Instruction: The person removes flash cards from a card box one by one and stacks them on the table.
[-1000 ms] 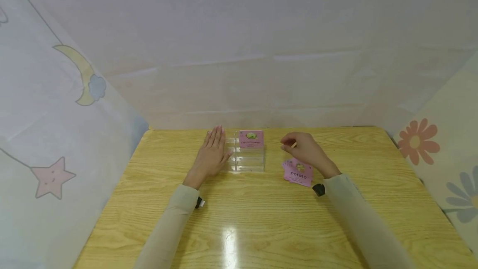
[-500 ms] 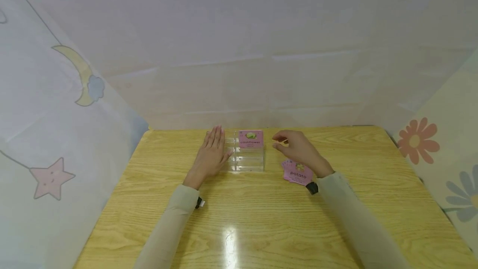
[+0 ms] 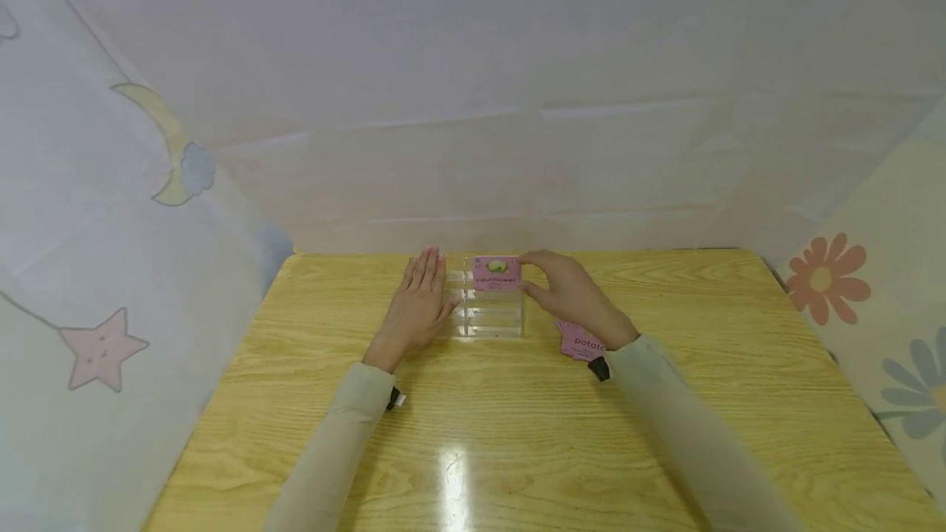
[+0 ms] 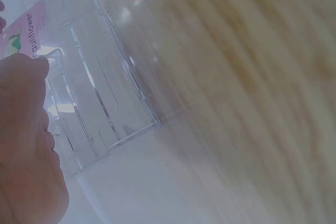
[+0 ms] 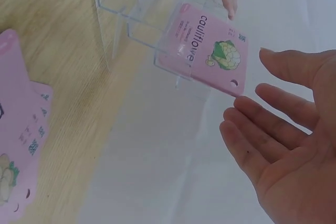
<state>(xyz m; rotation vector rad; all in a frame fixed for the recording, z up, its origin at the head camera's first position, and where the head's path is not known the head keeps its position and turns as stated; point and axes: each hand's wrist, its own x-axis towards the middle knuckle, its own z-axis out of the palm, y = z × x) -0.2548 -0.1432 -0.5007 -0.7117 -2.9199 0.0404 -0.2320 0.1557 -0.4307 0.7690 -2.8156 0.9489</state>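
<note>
A clear plastic tiered rack (image 3: 495,323) sits near the table's back edge. In its rearmost right tier stands a pink cauliflower card (image 3: 497,278), tilted back. My left hand (image 3: 415,310) lies with straight fingers over the rack's left side, its thumb toward the middle. At the cauliflower card's right edge is my right hand (image 3: 567,289), thumb and fingers spread apart. In the right wrist view the fingertips (image 5: 244,103) come up close to the card's edge; whether they touch is unclear. Pink cards with a potato card (image 3: 580,342) on top lie fanned, partly hidden by the right wrist.
The wood-grained table (image 3: 473,425) runs toward me in front of the rack. A pale fabric backdrop (image 3: 473,146) rises directly behind it, with patterned side panels left and right.
My right hand has moved left from above the potato card to the cauliflower card's right edge. The left hand and rack have stayed in place.
</note>
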